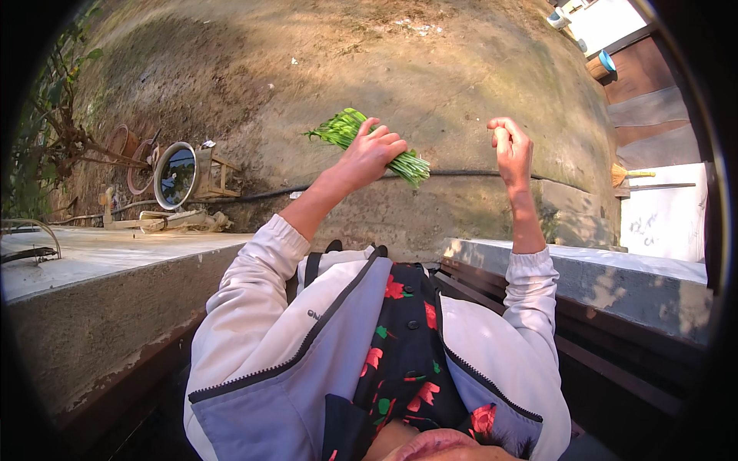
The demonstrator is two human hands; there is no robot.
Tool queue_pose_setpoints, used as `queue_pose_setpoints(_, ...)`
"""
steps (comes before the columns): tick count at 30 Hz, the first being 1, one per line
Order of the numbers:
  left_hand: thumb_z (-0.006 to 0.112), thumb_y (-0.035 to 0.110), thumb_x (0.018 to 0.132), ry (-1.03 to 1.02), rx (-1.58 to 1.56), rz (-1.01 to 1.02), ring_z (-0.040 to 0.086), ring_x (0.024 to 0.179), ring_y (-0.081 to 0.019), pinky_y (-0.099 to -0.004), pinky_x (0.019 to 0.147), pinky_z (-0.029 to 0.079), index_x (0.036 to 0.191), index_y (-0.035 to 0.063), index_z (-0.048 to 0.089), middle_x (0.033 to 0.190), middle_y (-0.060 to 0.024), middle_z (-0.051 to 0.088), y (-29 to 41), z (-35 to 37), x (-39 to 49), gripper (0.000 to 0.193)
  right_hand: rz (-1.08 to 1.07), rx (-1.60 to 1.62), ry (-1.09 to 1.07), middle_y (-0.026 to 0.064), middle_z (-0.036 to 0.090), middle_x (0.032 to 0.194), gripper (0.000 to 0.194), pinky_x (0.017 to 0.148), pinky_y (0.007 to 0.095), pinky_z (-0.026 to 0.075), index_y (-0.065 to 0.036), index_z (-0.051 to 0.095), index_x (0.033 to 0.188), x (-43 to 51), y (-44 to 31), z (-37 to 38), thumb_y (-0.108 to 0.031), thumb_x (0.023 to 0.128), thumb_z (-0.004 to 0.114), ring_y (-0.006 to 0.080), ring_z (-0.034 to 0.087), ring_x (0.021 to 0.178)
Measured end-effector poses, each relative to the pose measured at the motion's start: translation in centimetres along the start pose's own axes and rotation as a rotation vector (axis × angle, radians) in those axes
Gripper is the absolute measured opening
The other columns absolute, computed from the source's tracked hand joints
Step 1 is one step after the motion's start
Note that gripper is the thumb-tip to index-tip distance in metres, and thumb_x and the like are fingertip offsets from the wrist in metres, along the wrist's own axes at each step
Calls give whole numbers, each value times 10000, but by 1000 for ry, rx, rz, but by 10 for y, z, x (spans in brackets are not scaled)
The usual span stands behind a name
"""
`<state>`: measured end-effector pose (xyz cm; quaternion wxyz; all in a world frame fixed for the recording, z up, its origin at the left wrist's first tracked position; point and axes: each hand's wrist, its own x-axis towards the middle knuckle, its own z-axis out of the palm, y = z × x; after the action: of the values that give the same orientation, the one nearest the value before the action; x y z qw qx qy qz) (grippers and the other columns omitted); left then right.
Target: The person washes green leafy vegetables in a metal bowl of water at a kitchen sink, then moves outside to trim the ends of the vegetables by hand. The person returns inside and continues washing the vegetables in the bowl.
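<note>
My left hand (375,151) grips a bunch of green leafy stalks (337,129) around its middle. The leafy ends point up and left, while the pale cut ends stick out on the lower right, below my fingers. To the right, well apart from the bunch, my right hand (512,151) is raised with its fingers curled in. I see nothing held in it. Both hands are in front of me, above the concrete ground (450,115).
A round pale-rimmed tub of dark water (177,176) stands at left by a small wooden stool (222,176). A black hose (265,195) crosses the ground. Low ledges (127,253) flank me. A broom (631,174) and a blue-rimmed container (606,61) are at right.
</note>
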<state>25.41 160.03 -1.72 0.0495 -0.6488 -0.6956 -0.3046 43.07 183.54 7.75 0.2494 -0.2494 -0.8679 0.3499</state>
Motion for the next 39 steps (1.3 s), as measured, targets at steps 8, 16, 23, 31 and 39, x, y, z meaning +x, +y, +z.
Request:
queue_pose_setpoints(8,674,60,790,7,65,-12,598,978,-240,-476,1066,377,960,98,643,882,-40,609,6,0,4,177,-45,0,-297,111,734,921,236,700,316,522,-27,736,1054,-20,-17,20,-207,902,719,172,655,745)
queue_pose_setpoints(16,640,27,781,-33,125,-18,604,998,-234,-473,1068,377,974,105,641,878,-40,598,9,-2,6,207,-339,-89,-542,89,646,838,172,683,370,511,-54,707,956,-24,-49,43,-203,870,709,260,641,786)
queue_pose_setpoints(23,615,34,797,-76,195,-12,606,996,-233,-478,1076,374,945,104,624,877,-37,599,9,-2,4,164,-484,-266,-473,65,596,840,107,720,415,507,-93,636,854,-31,-41,59,-197,868,658,271,611,883)
queue_pose_setpoints(31,622,118,803,-85,191,97,622,944,-218,-482,1092,370,823,123,609,820,-19,605,13,2,3,25,-140,-105,-814,83,622,743,174,653,360,473,-15,695,858,-20,-35,53,-187,842,678,205,594,703)
queue_pose_setpoints(39,601,100,813,-247,161,174,616,1002,-206,-488,1133,338,892,122,642,877,-8,626,22,-4,9,92,-106,-45,-1060,67,627,731,219,635,332,449,4,701,862,-11,-23,47,-215,848,699,140,556,691)
